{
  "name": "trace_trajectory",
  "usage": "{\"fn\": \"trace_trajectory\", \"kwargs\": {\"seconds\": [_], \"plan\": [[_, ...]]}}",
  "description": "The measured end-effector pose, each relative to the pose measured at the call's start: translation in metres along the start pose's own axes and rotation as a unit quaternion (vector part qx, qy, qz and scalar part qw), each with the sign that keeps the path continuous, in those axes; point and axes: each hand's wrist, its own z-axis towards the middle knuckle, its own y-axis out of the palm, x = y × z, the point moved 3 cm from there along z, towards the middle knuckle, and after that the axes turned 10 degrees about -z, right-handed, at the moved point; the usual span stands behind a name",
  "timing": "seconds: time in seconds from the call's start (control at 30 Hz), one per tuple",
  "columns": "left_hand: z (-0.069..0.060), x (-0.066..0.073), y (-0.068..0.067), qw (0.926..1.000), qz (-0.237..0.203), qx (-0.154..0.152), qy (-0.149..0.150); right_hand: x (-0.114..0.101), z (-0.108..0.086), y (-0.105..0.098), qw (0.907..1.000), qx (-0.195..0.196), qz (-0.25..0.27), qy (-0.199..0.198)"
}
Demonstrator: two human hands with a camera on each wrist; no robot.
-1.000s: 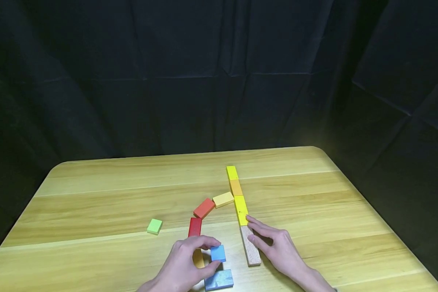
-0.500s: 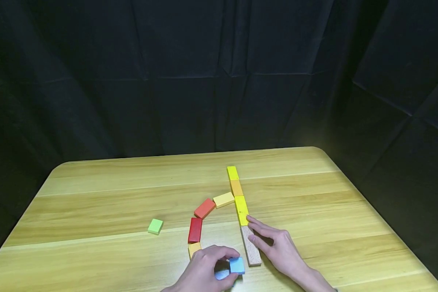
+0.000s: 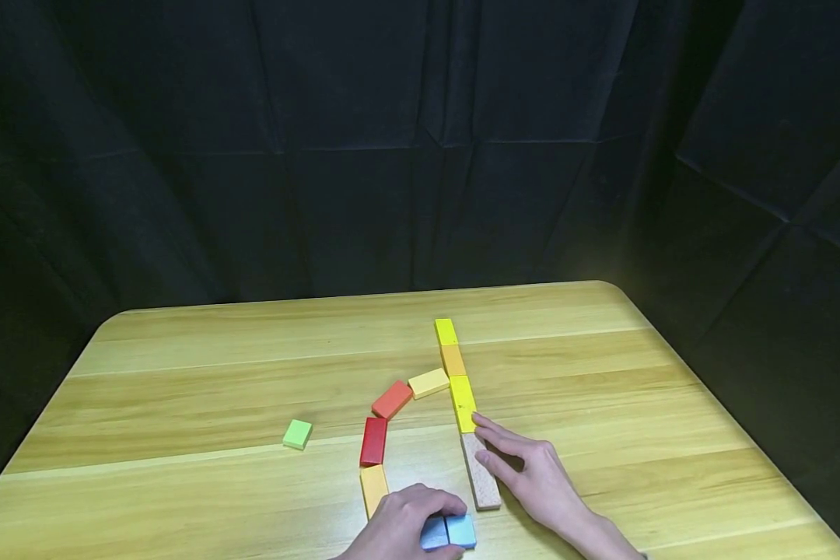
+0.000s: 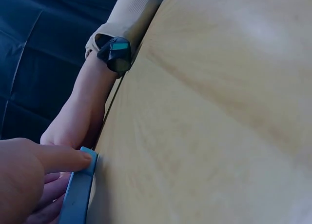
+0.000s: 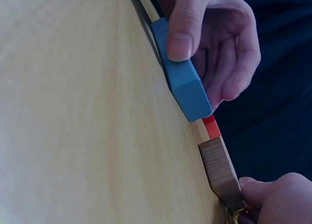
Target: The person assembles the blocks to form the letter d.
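In the head view my left hand [image 3: 402,523] pinches a small light-blue square block [image 3: 463,532] between thumb and fingers, low on the table. The square sits against the right end of a longer blue block [image 3: 433,534], partly hidden by the hand. From the right wrist view, the thumb lies on the near side of the blue blocks [image 5: 183,85]. My right hand [image 3: 542,474] rests at a long pale wooden block [image 3: 481,478], its fingertips near the joint with a yellow block [image 3: 463,403]. Its thumb touches the wooden block.
An orange block [image 3: 453,360] and a small yellow block [image 3: 446,331] extend the straight row. A curve runs through cream [image 3: 428,383], orange-red [image 3: 392,400], red [image 3: 374,441] and light-orange [image 3: 374,488] blocks. A green square [image 3: 297,434] lies apart at left.
My left hand has carried the small blue square right and toward the near edge, down beside the longer blue block. My right hand stays at the wooden block.
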Motion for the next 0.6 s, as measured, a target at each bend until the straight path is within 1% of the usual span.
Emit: {"fn": "trace_trajectory", "kwargs": {"seconds": [0.1, 0.23, 0.37, 0.53, 0.6], "plan": [[-0.0009, -0.0008, 0.0002, 0.9999, 0.003, -0.001, 0.009, 0.0004, -0.0002, 0.0001, 1.0, -0.001, 0.003, 0.001], [-0.0015, -0.001, -0.0005, 0.9999, 0.008, -0.006, 0.006, 0.0005, -0.0005, 0.0005, 1.0, -0.003, 0.005, 0.004], [-0.0013, -0.0011, -0.0009, 0.9998, 0.005, -0.014, -0.011, 0.0007, -0.0008, 0.0003, 1.0, -0.004, 0.005, 0.005], [-0.0005, -0.0014, -0.0014, 0.9987, -0.009, -0.024, -0.043, 0.0006, -0.001, 0.0, 0.9999, -0.006, 0.008, 0.006], [-0.0006, -0.0015, -0.0014, 0.9983, -0.01, -0.026, -0.051, 0.0006, -0.0009, 0.0001, 0.9999, -0.007, 0.009, 0.006]]}}
